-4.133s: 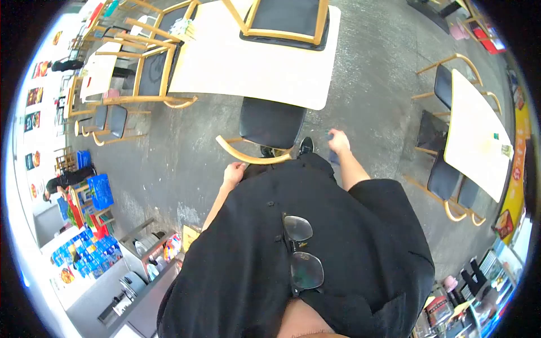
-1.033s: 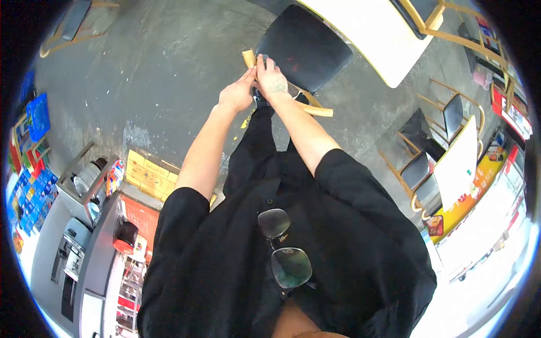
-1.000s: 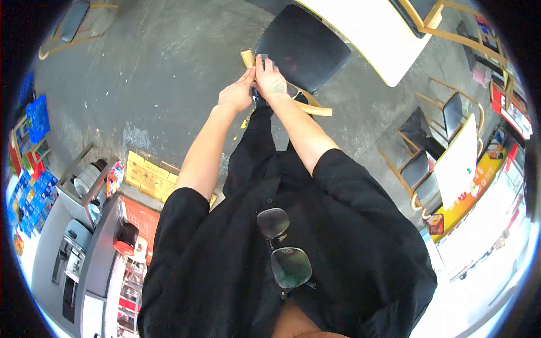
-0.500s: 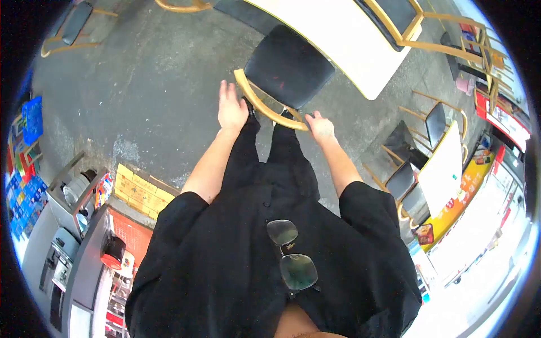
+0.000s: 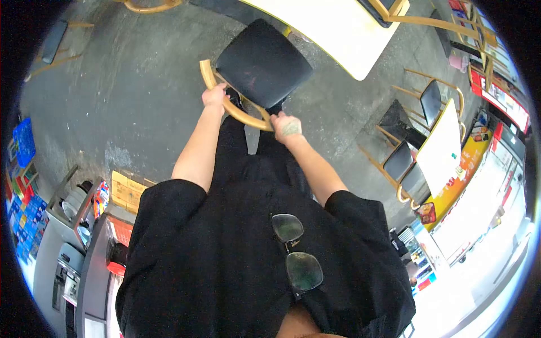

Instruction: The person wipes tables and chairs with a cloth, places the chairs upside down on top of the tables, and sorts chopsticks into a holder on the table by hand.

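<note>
Most of the legs of the near chair (image 5: 265, 65) were hidden beneath its seat. The left hand (image 5: 214, 97) covered part of the curved wooden back (image 5: 242, 115), whose other end was lost at the right hand (image 5: 286, 126); that hand's grip was unclear. The top edge cut off the white table (image 5: 332, 34). Goods (image 5: 420, 260) at lower right were too small to identify.

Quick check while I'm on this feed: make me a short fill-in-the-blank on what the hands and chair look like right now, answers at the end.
The left hand and right hand are on the chair's curved wooden ____.
The padded seat is ____.
The hand lower in the image is the ____ one.
A pair of ____ hangs on the shirt.

Missing words: backrest; black; right; glasses.
</note>
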The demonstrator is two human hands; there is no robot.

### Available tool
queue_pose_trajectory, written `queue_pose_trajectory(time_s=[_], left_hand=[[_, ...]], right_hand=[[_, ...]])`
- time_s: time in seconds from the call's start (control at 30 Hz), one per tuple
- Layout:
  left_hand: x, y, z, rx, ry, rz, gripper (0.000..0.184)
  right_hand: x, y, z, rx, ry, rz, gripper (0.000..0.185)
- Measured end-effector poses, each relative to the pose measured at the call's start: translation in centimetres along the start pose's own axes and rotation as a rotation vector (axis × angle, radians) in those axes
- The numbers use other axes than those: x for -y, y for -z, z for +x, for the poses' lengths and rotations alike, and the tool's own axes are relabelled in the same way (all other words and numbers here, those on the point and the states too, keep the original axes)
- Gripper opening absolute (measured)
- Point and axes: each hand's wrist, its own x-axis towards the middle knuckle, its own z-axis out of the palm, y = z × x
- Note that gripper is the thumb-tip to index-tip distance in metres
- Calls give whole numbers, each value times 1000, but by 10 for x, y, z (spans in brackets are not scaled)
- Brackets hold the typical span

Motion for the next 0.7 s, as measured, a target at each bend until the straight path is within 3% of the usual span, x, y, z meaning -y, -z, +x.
queue_pose_trajectory(time_s=[0.3, 0.33, 0.43, 0.47, 0.5, 0.53, 0.63, 0.7], left_hand=[[15, 54, -13, -215, -4, 260, 22], [17, 57, -10, -245, -20, 271, 22], [22, 69, 0, -251, 3, 286, 25], [23, 74, 3, -224, 6, 275, 27], [23, 79, 8, -195, 7, 267, 28], [22, 83, 10, -167, 9, 259, 30], [2, 93, 15, -253, -557, 537, 33], [-30, 84, 7, -202, -520, 716, 33]], right_hand=[[52, -34, -16, 176, 168, 51, 29], [51, -31, -13, 229, 175, 71, 40], [36, -19, 3, 430, 279, 175, 49], [29, -23, 13, 414, 279, 218, 63], [21, -8, 25, 551, 244, 274, 68], [11, -15, 38, 473, 202, 332, 70], [-16, -20, 88, 180, -50, 503, 76], [-34, -2, 122, 57, -292, 552, 77]])
